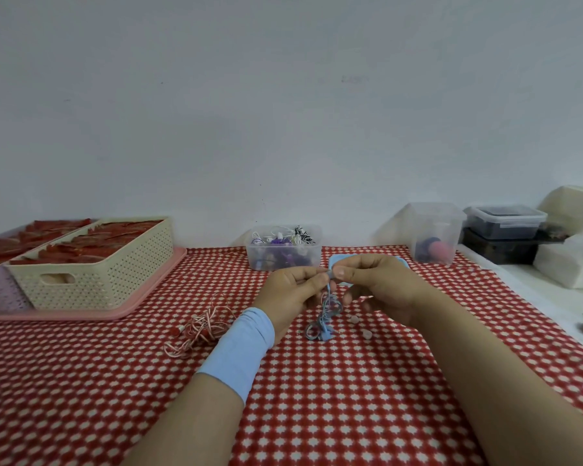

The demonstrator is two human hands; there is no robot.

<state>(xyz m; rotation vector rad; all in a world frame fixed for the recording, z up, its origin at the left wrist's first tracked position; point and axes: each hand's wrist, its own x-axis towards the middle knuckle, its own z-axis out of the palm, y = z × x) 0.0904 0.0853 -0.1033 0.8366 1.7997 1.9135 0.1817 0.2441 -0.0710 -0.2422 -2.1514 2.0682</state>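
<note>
Both hands are held up close together over the red and white cloth. The left hand pinches the blue-grey earphone wire between its thumb and first finger, and its other fingers are curled in. The right hand pinches the little grey earbud at the top of that wire with its thumb and first finger. Its other fingers are bent loosely below. The two thumbs almost touch at the earbud.

The wire hangs down from the fingers in loops. Its bottom end lies bunched on the cloth, right under the fingers. Two small pink ear tips lie on the cloth just below the right hand's bent fingers, a little apart from each other. A light blue flat thing pokes out from behind the right hand's fingers. I cannot tell what it is.

A blue band is round the left wrist. On the outer side of the left hand lies a red and white wire tangle, near the wrist but not touching. Past the fingertips, by the wall, stands a clear box of earphones. Farther out past the right hand stands a tall clear tub, and beyond it a dark box with a lid. Well away from the left hand's fingers a cream basket sits on a pink tray
</note>
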